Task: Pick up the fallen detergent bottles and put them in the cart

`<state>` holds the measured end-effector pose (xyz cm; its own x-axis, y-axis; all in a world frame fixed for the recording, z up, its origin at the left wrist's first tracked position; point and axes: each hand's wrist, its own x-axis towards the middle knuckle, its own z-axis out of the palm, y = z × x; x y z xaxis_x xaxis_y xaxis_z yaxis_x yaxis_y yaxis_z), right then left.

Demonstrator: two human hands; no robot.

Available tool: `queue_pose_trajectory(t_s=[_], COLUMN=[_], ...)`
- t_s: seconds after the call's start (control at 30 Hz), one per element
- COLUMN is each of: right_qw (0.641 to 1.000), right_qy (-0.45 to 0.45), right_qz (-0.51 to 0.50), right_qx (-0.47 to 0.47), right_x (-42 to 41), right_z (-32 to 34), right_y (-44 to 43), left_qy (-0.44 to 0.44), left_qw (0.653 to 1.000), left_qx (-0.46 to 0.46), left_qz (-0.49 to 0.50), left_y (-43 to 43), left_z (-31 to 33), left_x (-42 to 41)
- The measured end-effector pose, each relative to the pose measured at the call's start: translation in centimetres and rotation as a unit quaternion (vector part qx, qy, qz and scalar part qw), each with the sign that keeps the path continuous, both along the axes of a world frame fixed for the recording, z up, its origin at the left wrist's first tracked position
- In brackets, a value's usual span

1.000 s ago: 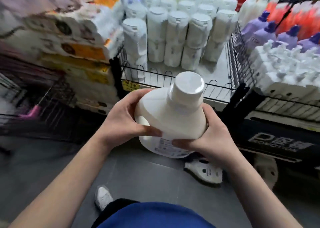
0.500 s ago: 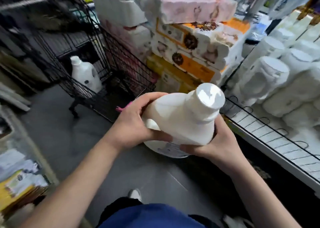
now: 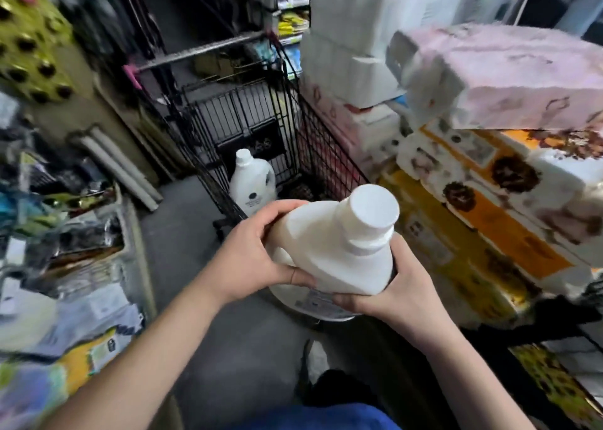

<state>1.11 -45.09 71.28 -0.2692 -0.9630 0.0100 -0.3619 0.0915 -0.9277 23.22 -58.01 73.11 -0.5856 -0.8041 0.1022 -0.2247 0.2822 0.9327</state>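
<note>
Swinging round, the view is now brought to face the cart (image 3: 326,149). Half a second ago it was seen off to the left; now it is dead ahead, just beyond the held detergent bottle (image 3: 339,253). The grip is unchanged. The left hand (image 3: 248,260) is wrapped round the bottle's shoulder with the thumb across the front, the right hand (image 3: 391,289) is curled under its lower side, and the cap is tilted up and to the right. The bottle is held in the air at the cart's near end; whether it is yet over the basket cannot be told.

A second bottle (image 3: 253,185) is already stood upright against the cart's left wall, so the placing is judged to be the step in hand. Open room is left in the basket to the right of it. The cart's right wall is crowded by stacked tissue packs (image 3: 489,201), and the floor (image 3: 182,240) on the left is hemmed in by packaged goods (image 3: 75,243). A straight lift over the near rim is judged the clearest path.
</note>
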Motion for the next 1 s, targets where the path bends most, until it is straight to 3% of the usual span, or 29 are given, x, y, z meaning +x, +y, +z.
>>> queue_pose_trajectory(t_s=[0.43, 1.0], right_qw=[0.986, 0.972], right_qy=[0.077, 0.158], right_qz=[0.149, 0.045], right_qx=[0.026, 0.166], right_x=[-6.4, -3.2], right_z=[-0.9, -4.3], right_y=[-22.4, -44.8], left_qy=[-0.046, -0.097], left_qw=[0.990, 0.993], left_qx=[0.018, 0.068], left_qz=[0.136, 0.023], left_y=[-14.9, -40.8], left_z=[-2.8, -8.3], left_x=[-3.1, -1.7])
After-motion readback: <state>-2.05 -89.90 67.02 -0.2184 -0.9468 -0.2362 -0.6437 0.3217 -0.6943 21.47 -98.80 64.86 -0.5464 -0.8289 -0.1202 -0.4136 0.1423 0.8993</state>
